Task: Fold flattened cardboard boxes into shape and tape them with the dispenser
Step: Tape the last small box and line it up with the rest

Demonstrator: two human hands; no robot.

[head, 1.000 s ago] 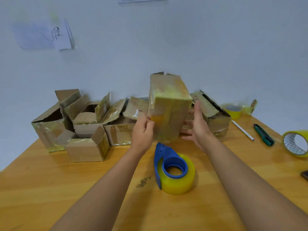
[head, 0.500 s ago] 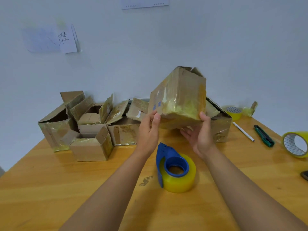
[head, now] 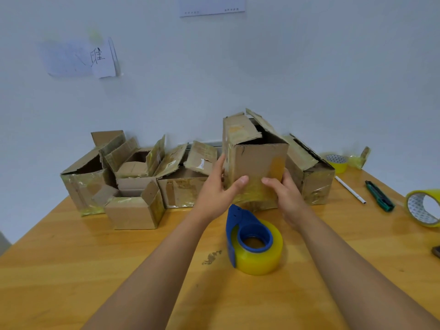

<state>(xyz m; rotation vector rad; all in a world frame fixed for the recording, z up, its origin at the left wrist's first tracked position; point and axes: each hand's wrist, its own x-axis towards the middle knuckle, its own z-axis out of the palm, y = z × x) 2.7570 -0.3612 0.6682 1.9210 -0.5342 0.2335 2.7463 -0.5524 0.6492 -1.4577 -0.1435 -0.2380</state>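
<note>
both hands [head: 215, 191] [head: 287, 194] gripping upright cardboard box [head: 256, 163], top flaps open, tape dispenser [head: 253, 244] nearby

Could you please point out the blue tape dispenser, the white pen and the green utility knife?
blue tape dispenser [head: 256, 236]: head view, blue hub.
white pen [head: 350, 189]: head view, mid-barrel.
green utility knife [head: 379, 196]: head view, handle.

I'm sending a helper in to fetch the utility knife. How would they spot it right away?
Go to the right side of the wooden table. The utility knife lies flat between the white pen and the loose yellow tape roll. It is the only dark green, narrow thing there.
</note>
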